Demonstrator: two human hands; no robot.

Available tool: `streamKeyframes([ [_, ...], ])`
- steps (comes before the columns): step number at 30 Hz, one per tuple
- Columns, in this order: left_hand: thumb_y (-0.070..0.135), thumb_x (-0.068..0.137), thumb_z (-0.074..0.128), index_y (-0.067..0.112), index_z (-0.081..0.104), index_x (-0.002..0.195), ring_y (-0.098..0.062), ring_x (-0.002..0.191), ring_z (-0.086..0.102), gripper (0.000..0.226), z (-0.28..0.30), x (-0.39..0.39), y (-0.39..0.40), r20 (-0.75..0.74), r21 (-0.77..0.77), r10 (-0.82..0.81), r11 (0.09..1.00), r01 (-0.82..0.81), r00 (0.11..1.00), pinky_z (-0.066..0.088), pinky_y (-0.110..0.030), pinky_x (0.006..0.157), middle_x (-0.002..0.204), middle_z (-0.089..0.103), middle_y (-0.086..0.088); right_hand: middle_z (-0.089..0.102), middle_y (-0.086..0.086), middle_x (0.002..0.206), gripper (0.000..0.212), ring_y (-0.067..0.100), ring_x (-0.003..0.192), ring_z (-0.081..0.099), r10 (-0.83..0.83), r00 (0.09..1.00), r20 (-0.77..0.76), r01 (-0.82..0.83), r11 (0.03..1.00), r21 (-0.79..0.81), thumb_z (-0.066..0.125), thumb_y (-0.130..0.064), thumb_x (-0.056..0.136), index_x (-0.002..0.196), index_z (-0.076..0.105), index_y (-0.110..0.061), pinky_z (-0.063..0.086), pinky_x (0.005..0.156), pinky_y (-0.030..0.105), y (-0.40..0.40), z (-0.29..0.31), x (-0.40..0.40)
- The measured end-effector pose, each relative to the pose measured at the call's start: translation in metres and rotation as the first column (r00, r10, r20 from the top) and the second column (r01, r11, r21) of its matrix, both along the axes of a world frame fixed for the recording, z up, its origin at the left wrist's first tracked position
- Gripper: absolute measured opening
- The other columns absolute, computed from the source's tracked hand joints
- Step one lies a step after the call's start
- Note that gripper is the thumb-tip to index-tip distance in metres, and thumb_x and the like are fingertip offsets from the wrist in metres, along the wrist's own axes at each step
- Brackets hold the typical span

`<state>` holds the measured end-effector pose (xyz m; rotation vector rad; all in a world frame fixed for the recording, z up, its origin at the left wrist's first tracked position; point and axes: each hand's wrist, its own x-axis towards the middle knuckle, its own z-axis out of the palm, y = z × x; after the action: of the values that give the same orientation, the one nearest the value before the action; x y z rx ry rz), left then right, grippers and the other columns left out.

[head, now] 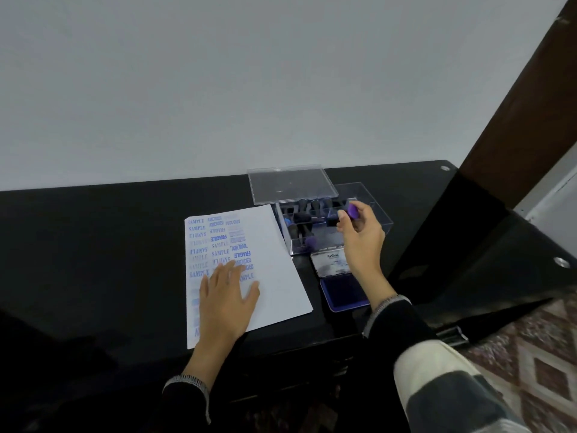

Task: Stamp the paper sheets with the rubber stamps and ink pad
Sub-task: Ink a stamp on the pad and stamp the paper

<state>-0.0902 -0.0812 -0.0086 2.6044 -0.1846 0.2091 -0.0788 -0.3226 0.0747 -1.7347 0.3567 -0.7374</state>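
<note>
A white paper sheet [278, 276] lies on the black table, its left half covered with blue stamped words. My left hand [226, 295] presses flat on it with spread fingers. My right hand [362, 235] grips a rubber stamp with a purple handle [352, 211] over the clear plastic box [379, 210], which holds several dark-handled stamps [304, 218]. The open ink pad [343, 292] lies in front of the box, its blue pad toward me and its lid [329, 264] hinged back.
The box's clear lid [292, 184] rests behind it near the white wall. The black table [93, 245] ends at its near edge below my left wrist. A patterned carpet [530, 354] shows at the lower right.
</note>
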Motion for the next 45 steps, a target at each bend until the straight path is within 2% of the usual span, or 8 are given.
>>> streamKeyframes([
  [5, 0.046, 0.094, 0.051, 0.019, 0.050, 0.136, -0.019, 0.142, 0.027, 0.050, -0.002, 0.000, 0.000, 0.016, -0.025, 0.005, 1.000, -0.005, 1.000, 0.008, -0.040, 0.121, 0.149, 0.040, 0.000, 0.062, 0.003, 0.096, 0.027, 0.025, 0.093, 0.062, 0.035, 0.973, -0.228, -0.060, 0.993, -0.105, 0.069, -0.023, 0.087, 0.102, 0.047, -0.026, 0.055, 0.080, 0.037, -0.006, 0.000, 0.032],
  [9, 0.044, 0.093, 0.054, 0.019, 0.054, 0.132, -0.020, 0.141, 0.030, 0.047, -0.003, 0.000, -0.001, 0.034, -0.045, 0.010, 0.999, -0.009, 0.999, 0.010, -0.041, 0.120, 0.147, 0.044, 0.000, 0.059, -0.002, 0.088, 0.022, 0.019, 0.085, 0.060, -0.033, 0.904, -0.426, -0.128, 0.931, -0.343, 0.071, -0.022, 0.086, 0.092, 0.050, -0.017, 0.050, 0.074, 0.034, -0.010, 0.004, 0.049],
  [15, 0.053, 0.087, 0.042, 0.019, 0.056, 0.128, -0.021, 0.138, 0.035, 0.055, -0.005, 0.000, 0.000, 0.068, -0.048, 0.005, 0.999, -0.002, 0.998, 0.014, -0.043, 0.119, 0.142, 0.049, -0.001, 0.063, 0.012, 0.108, 0.035, 0.031, 0.101, 0.061, -0.190, 0.698, -0.691, -0.443, 0.643, -0.624, 0.075, -0.027, 0.082, 0.107, 0.058, -0.009, 0.045, 0.076, 0.035, -0.003, 0.022, 0.074],
  [21, 0.057, 0.086, 0.036, 0.019, 0.058, 0.126, -0.021, 0.136, 0.037, 0.059, -0.006, 0.000, 0.000, 0.077, -0.051, 0.009, 0.999, -0.005, 0.997, 0.016, -0.044, 0.118, 0.140, 0.051, 0.000, 0.062, 0.012, 0.116, 0.035, 0.031, 0.107, 0.060, -0.274, 0.627, -0.729, -0.534, 0.530, -0.659, 0.072, -0.022, 0.084, 0.115, 0.060, -0.011, 0.046, 0.080, 0.036, 0.003, 0.015, 0.083],
  [29, 0.047, 0.092, 0.052, 0.020, 0.056, 0.130, -0.020, 0.139, 0.032, 0.047, -0.006, 0.002, 0.000, 0.054, -0.066, 0.011, 0.998, -0.007, 0.998, 0.011, -0.041, 0.119, 0.144, 0.047, 0.001, 0.064, 0.017, 0.108, 0.021, 0.036, 0.100, 0.063, -0.222, 0.732, -0.644, -0.357, 0.680, -0.641, 0.067, -0.012, 0.086, 0.106, 0.063, -0.004, 0.051, 0.075, 0.038, 0.010, 0.017, 0.085],
  [34, 0.053, 0.089, 0.043, 0.020, 0.056, 0.130, -0.020, 0.140, 0.032, 0.054, -0.006, 0.001, 0.000, 0.051, -0.064, 0.013, 0.998, -0.010, 0.999, 0.011, -0.041, 0.119, 0.144, 0.047, 0.000, 0.052, 0.013, 0.126, 0.048, 0.035, 0.116, 0.054, -0.195, 0.590, -0.783, -0.503, 0.670, -0.546, 0.068, -0.028, 0.087, 0.125, 0.047, -0.007, 0.042, 0.083, 0.039, 0.026, 0.015, 0.082],
  [40, 0.054, 0.090, 0.041, 0.021, 0.054, 0.131, -0.019, 0.140, 0.030, 0.055, -0.006, 0.001, 0.001, 0.050, -0.060, 0.009, 0.998, -0.006, 0.999, 0.008, -0.038, 0.119, 0.145, 0.045, 0.002, 0.056, 0.014, 0.120, 0.037, 0.034, 0.110, 0.056, -0.217, 0.617, -0.756, -0.426, 0.715, -0.554, 0.060, -0.015, 0.085, 0.121, 0.052, -0.006, 0.044, 0.079, 0.037, 0.032, 0.013, 0.078],
  [45, 0.046, 0.093, 0.052, 0.021, 0.053, 0.133, -0.019, 0.141, 0.029, 0.047, -0.004, 0.001, 0.000, 0.036, -0.066, 0.017, 0.998, -0.014, 0.999, 0.006, -0.038, 0.119, 0.147, 0.043, 0.002, 0.060, 0.010, 0.080, 0.019, 0.017, 0.068, 0.054, -0.081, 0.736, -0.672, -0.219, 0.911, -0.349, 0.065, -0.018, 0.081, 0.081, 0.051, -0.005, 0.046, 0.068, 0.030, 0.021, 0.024, 0.075],
])
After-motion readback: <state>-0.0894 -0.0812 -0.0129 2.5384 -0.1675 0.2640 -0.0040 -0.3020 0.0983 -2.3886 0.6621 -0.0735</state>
